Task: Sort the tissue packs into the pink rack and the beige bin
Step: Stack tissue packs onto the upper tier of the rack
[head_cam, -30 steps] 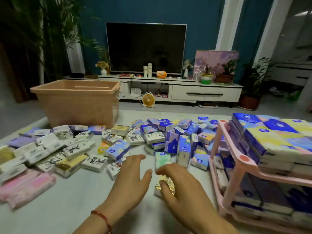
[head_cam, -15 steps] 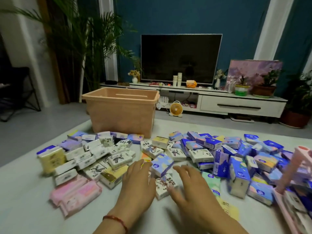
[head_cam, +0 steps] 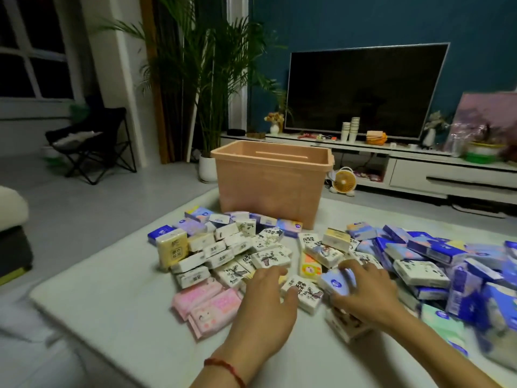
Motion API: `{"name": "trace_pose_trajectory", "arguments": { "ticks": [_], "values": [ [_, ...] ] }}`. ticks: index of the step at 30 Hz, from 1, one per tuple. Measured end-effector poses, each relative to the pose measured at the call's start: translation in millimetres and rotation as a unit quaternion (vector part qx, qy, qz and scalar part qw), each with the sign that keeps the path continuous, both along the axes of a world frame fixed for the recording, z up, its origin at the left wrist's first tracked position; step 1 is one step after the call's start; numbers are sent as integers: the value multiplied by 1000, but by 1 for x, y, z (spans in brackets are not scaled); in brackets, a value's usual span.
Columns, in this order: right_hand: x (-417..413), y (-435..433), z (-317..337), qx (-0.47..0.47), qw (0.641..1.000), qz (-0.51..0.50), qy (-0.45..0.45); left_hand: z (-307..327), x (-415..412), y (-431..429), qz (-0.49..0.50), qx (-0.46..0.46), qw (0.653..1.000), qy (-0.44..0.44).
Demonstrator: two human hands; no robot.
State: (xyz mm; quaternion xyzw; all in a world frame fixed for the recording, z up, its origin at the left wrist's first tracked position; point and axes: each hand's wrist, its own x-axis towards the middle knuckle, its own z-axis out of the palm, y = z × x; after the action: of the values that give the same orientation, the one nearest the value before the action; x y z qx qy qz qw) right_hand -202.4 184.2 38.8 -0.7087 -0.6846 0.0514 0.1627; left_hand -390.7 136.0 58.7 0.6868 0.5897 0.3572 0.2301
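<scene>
Many tissue packs lie on the white table (head_cam: 117, 298): white printed ones at the left and middle, blue ones (head_cam: 436, 253) heaped at the right, and two pink ones (head_cam: 212, 306) near the front. Behind them stands the beige bin (head_cam: 271, 186), open at the top. My left hand (head_cam: 265, 303) rests on the white packs with fingers spread, its thumb touching a white pack with black print (head_cam: 305, 292). My right hand (head_cam: 366, 292) curls its fingers and thumb round a pale blue pack (head_cam: 335, 281). Another white pack (head_cam: 347, 326) lies under that hand. The pink rack is out of view.
A yellow pack (head_cam: 172, 249) stands on end at the pile's left edge. Beyond the table are a TV stand (head_cam: 419, 163) with a TV, a small fan (head_cam: 344, 182) on the floor, a potted palm (head_cam: 208, 107) and a folding chair (head_cam: 92, 141).
The view swung left, so the pink rack left the frame. Both hands moved from the near packs into the pile's middle, and my right hand closed round the pale blue pack.
</scene>
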Motion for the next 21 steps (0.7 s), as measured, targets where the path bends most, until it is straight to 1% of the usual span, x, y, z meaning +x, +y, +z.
{"name": "trace_pose_trajectory", "arguments": {
  "ticks": [1,2,3,4,5,6,7,8,10,11,13,14,15,17,19,21],
  "values": [
    [-14,4,4,11,999,25,23,-3,-16,3,23,-10,999,-28],
    [-26,4,11,21,996,51,69,-3,-28,5,44,-23,997,-65],
    [-33,-3,20,35,989,81,118,4,-31,6,53,-47,991,-115],
    [-44,-10,29,46,980,127,149,10,-37,7,62,-78,976,-194],
    [-59,-15,36,57,969,180,159,16,-43,4,59,-125,945,-295],
    [-75,-20,41,60,960,226,153,22,-49,1,40,-177,904,-388],
    [-92,-23,44,61,951,267,145,25,-56,-2,28,-209,867,-452],
    [-109,-24,47,54,941,305,134,24,-64,-5,32,-218,850,-478],
    [-138,-18,46,15,923,359,137,16,-83,-6,82,-188,851,-484],
    [-151,-10,45,-12,915,370,161,12,-93,-6,110,-161,849,-491],
    [-173,13,50,-51,900,357,243,12,-115,-1,156,-98,827,-532],
    [-184,28,53,-53,897,339,279,13,-127,1,187,-72,810,-550],
    [-198,43,55,-45,899,320,296,13,-138,3,224,-50,795,-561],
    [-231,72,54,-19,917,288,276,10,-159,5,278,-35,766,-578],
    [-272,99,47,-12,930,286,231,5,-175,6,294,-54,738,-606],
    [-309,125,38,-28,947,287,143,5,-188,10,292,-86,708,-637]
  ]
}}
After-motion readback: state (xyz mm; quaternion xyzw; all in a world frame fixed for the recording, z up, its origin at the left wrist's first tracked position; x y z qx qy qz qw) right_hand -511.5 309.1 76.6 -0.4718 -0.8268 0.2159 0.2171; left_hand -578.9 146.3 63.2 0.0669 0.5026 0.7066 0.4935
